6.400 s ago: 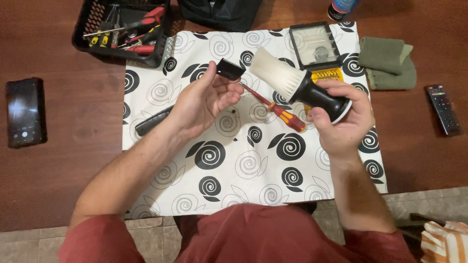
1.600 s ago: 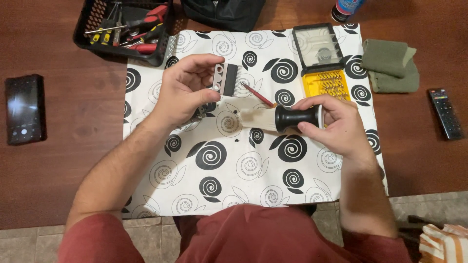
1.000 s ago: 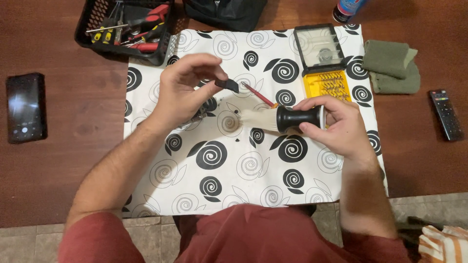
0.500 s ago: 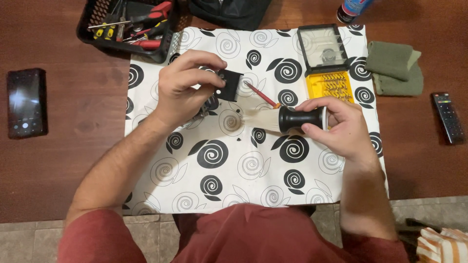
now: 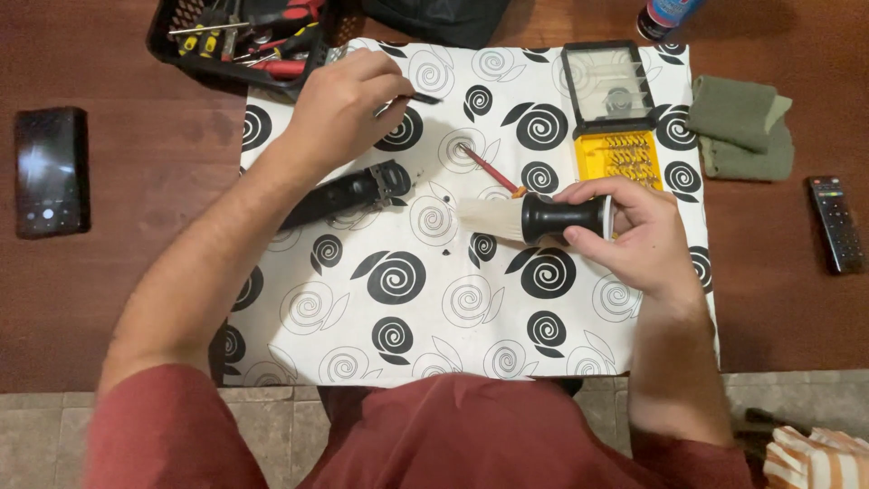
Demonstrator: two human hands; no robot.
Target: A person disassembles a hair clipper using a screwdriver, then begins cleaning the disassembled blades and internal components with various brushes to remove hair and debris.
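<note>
My right hand grips a black-handled brush with pale bristles pointing left, held just above a white mat with black spirals. My left hand is at the mat's far left corner, pinching a small black flat part between its fingertips. Below that hand a black hair trimmer body lies on the mat. A red-handled screwdriver lies between the two hands.
A black tray of tools sits at the far left. A yellow bit case with an open clear lid is at the far right of the mat. A green folded cloth, a remote and a phone lie on the brown table.
My left hand has moved away toward the far left with the small black part. The trimmer body now lies exposed on the mat. The brush has stayed in my right hand, shifted slightly.
</note>
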